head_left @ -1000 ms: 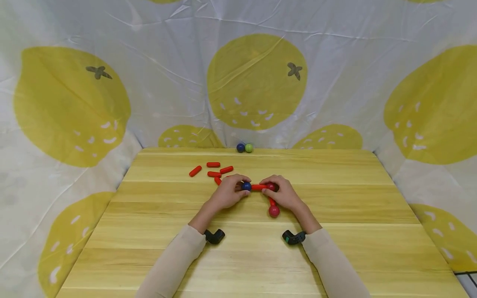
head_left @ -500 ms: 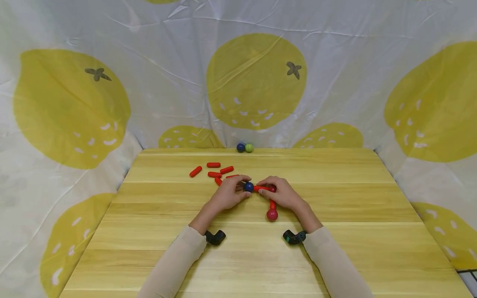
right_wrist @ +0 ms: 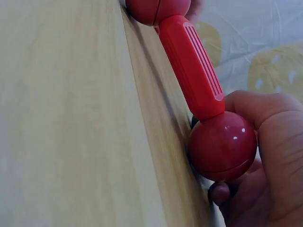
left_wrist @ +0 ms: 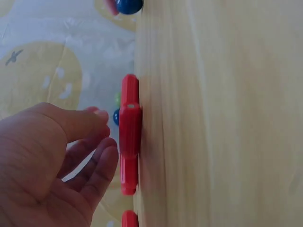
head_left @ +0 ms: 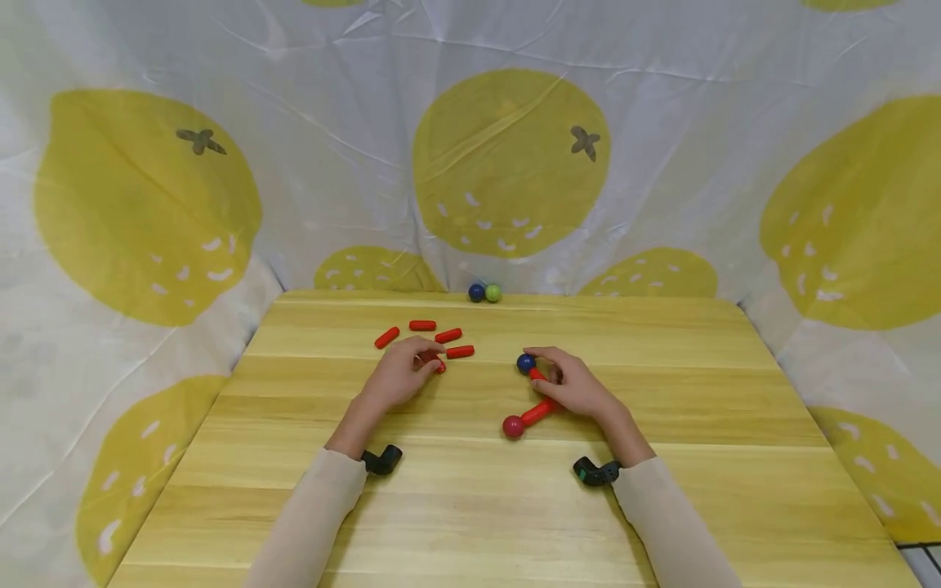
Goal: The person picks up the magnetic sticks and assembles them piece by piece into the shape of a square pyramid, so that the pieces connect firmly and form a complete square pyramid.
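My right hand (head_left: pixel 577 384) grips a chain of balls and red rods from a construction toy, its crimson middle ball (right_wrist: pixel 222 146) close at the fingers in the right wrist view. A blue ball (head_left: pixel 525 363) ends one rod, and a crimson ball (head_left: pixel 513 426) ends the other red rod (head_left: pixel 540 412). My left hand (head_left: pixel 400 371) is over the loose red rods, fingers loosely bent. In the left wrist view a red rod (left_wrist: pixel 130 130) lies just past its fingertips, with nothing between thumb and fingers. One red rod (head_left: pixel 440 367) is partly hidden by that hand.
More red rods, among them one at the left (head_left: pixel 386 337) and one behind (head_left: pixel 422 325), lie beyond the left hand. A blue ball (head_left: pixel 476 293) and a green ball (head_left: pixel 493 292) sit at the back edge of the wooden table (head_left: pixel 470 506). A lemon-print cloth (head_left: pixel 353 163) hangs behind.
My left hand has let go of the blue ball and moved left to the loose rods. The right hand has shifted right with the chain, which has turned.
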### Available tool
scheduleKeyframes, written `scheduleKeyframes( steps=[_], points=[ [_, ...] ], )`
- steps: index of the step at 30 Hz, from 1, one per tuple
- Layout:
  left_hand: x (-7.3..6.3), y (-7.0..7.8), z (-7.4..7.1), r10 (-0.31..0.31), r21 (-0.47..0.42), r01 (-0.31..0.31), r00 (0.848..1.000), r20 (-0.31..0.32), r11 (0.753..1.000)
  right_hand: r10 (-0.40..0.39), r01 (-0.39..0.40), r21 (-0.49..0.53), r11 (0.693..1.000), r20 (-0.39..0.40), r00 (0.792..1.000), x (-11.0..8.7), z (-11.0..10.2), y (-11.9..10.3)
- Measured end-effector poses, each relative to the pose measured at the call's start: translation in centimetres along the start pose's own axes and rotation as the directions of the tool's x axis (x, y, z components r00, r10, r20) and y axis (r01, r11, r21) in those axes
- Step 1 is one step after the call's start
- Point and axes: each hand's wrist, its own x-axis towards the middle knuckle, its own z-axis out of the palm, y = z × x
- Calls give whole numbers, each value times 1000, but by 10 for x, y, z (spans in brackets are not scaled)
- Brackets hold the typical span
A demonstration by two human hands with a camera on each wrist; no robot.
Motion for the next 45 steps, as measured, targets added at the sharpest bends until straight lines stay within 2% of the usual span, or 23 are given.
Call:
scheduleKeyframes(
  steps=[3,7,9,14,18,25,29,36,41,45],
  points=[
    [-3,-8,-4,43,59,-44,999,25,997,46,-46,26,999,-10,999,-2,0,-2],
    [-3,-13,-7,130,123,-139,988,79,983,113,-109,71,991,-54,992,-4,1,-4],
    [-4,-14,-8,150,132,-159,986,79,978,127,-121,84,989,-73,989,-5,2,-4],
    [-6,-15,-11,100,144,-106,994,49,984,137,-127,88,988,-111,984,-7,5,0],
    [-7,-15,-10,61,156,-73,995,81,985,151,-136,108,985,-142,978,-9,6,-1],
    [-1,-9,0,89,56,-95,991,103,994,174,-147,157,977,-173,970,-8,9,2],
    [4,2,8,75,-2,-76,988,132,997,171,-141,162,977,-190,967,-6,10,1],
    [23,18,32,105,-67,-95,980,171,993,155,-120,177,977,-200,968,2,13,-1],
    [36,30,49,76,-81,-61,979,190,995,159,-128,161,979,-197,967,7,15,-4],
    [42,37,56,51,-85,-35,980,191,996,164,-135,155,979,-190,968,8,12,-12]
  ],
)
